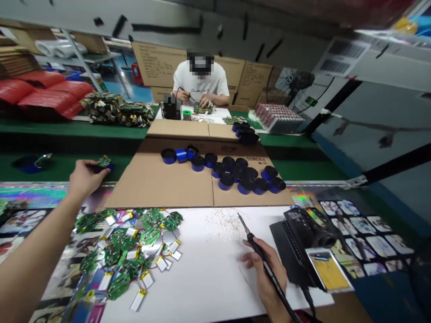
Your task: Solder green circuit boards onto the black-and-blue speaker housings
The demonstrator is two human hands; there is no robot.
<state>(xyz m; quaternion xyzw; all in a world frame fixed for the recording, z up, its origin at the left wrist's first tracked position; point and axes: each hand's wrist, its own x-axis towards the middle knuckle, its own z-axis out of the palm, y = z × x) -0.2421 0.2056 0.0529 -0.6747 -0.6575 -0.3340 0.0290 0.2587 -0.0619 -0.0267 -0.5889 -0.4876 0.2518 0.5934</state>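
Observation:
My left hand point(85, 178) reaches out over the green belt at the left, its fingers closed on a round blue-black housing point(107, 168) with a small green circuit board point(104, 160) sticking up from it. In my right hand point(269, 273) is a soldering iron point(264, 260), its tip pointing up and left over the white work surface point(208, 269). Wire scraps point(224, 222) lie near that tip. Between my arms, to the left, spreads a heap of green circuit boards point(117, 246) wired to small silver battery cells point(147, 279).
Several blue-black housings point(244, 186) stand on the cardboard sheet point(161, 184). Another housing point(28, 164) sits far left on the belt. A black soldering station point(296, 251) with a yellow sponge tray point(330, 271) is at the right. Across the belt, a person point(202, 83) works on boards.

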